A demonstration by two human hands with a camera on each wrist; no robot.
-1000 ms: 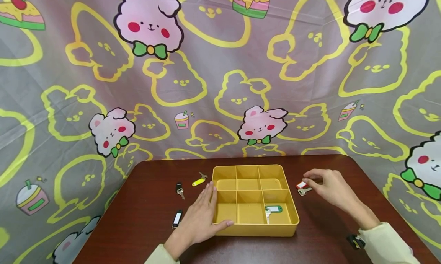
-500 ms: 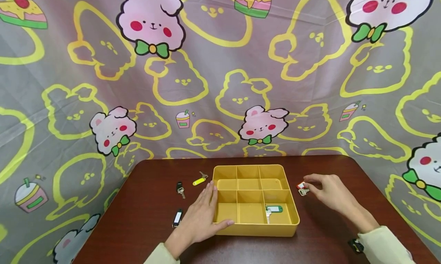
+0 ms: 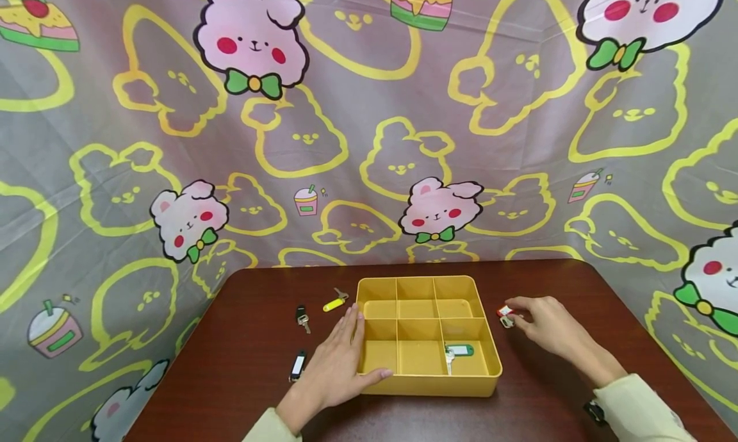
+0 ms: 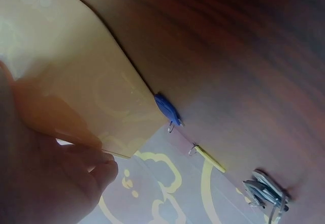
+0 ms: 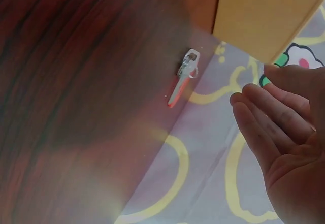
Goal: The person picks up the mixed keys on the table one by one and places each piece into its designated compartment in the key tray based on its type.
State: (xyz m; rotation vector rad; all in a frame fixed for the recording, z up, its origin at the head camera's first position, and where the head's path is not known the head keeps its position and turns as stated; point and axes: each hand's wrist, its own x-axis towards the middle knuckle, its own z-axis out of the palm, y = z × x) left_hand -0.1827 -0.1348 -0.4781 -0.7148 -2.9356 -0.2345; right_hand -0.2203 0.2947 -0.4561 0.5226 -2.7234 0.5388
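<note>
A yellow six-compartment box (image 3: pixel 426 385) sits on the dark wooden table. My left hand (image 3: pixel 333 370) rests along its left side with fingers straight, the thumb over the front rim. Right of the box lies a key with a red tag (image 3: pixel 505 311). My right hand (image 3: pixel 556 327) hovers beside this key, thumb and index finger spread apart around it; the thumb hides part of the key in the head view. The right wrist view shows the red-tagged key (image 5: pixel 182 79) on the table, apart from the fingers. A key with a green tag (image 3: pixel 459 350) lies in the front right compartment.
Left of the box lie a key with a yellow tag (image 3: pixel 333 304), a black-headed key (image 3: pixel 302 318) and a dark tag with a white label (image 3: pixel 297 365). A blue tag (image 4: pixel 167 109) shows in the left wrist view. A patterned curtain (image 3: pixel 346 141) hangs behind the table.
My right hand has shifted slightly left and down, its thumb now overlapping the red-tagged key in view. The left hand and the box stay put.
</note>
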